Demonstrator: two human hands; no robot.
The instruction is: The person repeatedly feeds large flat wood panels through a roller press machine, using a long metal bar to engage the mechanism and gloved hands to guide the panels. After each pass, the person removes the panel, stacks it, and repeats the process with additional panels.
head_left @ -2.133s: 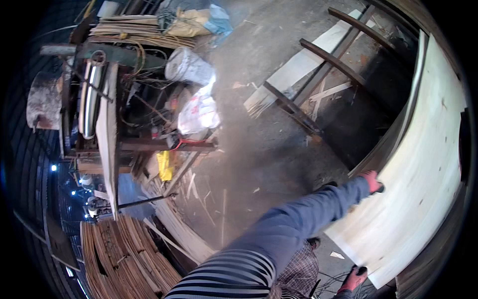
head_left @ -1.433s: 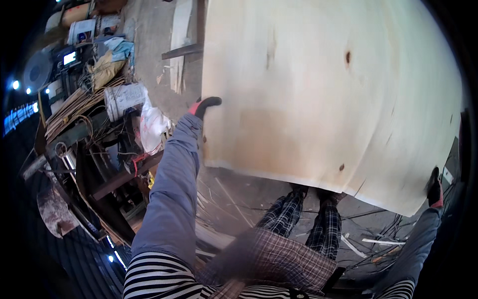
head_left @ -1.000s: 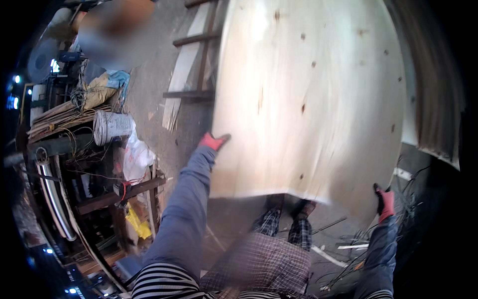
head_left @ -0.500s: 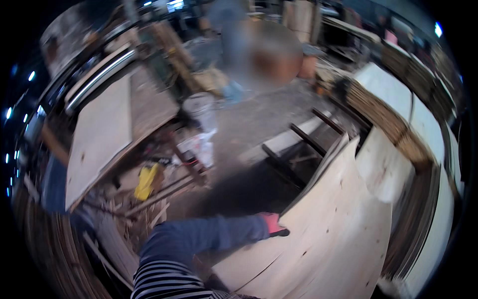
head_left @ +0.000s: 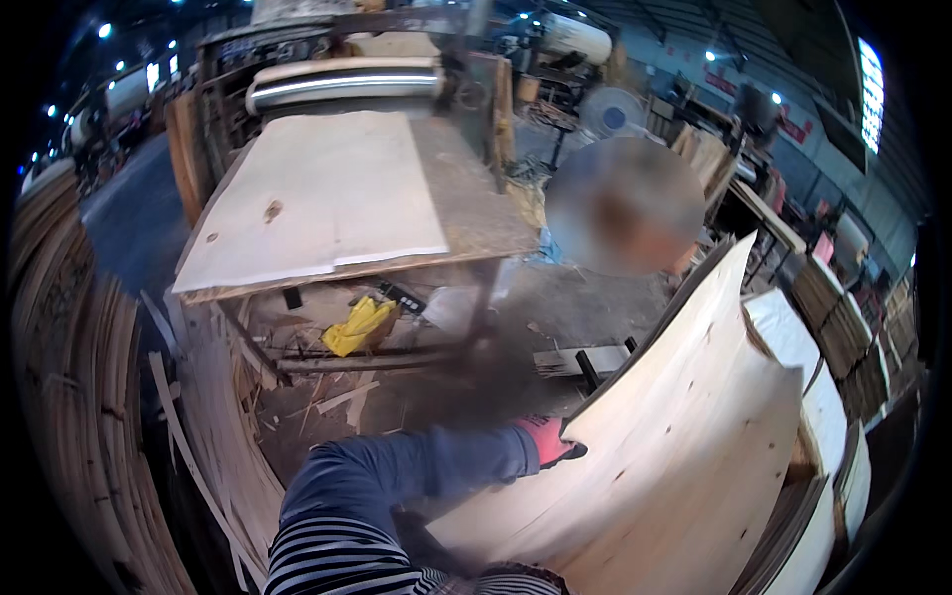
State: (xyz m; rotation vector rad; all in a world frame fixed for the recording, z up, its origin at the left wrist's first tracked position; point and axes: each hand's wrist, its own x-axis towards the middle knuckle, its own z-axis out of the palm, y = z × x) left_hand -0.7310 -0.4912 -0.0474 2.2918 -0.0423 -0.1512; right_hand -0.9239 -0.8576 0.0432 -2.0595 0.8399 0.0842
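My left hand (head_left: 547, 442), in a pink and black glove, is closed on the near-left edge of a large, thin wood veneer sheet (head_left: 684, 426). The sheet is pale with small dark knots. It bends upward, and its far corner rises to a point on the right. A grey-blue sleeve covers my left forearm. My right hand is out of sight. Ahead to the left, more veneer sheets (head_left: 307, 203) lie flat on a work table (head_left: 476, 203), in front of a shiny metal roller (head_left: 347, 89).
Tall veneer stacks (head_left: 89, 397) flank me on the left, with loose strips beside them. Bundled stacks (head_left: 828, 307) stand on the right. A yellow item (head_left: 359, 327) and wood scraps lie under the table. Another person (head_left: 625, 208) is beyond, near a fan (head_left: 610, 111).
The view has swung right to left, so the table and roller now sit nearer the middle. My left hand still grips the veneer sheet, which has come round with me.
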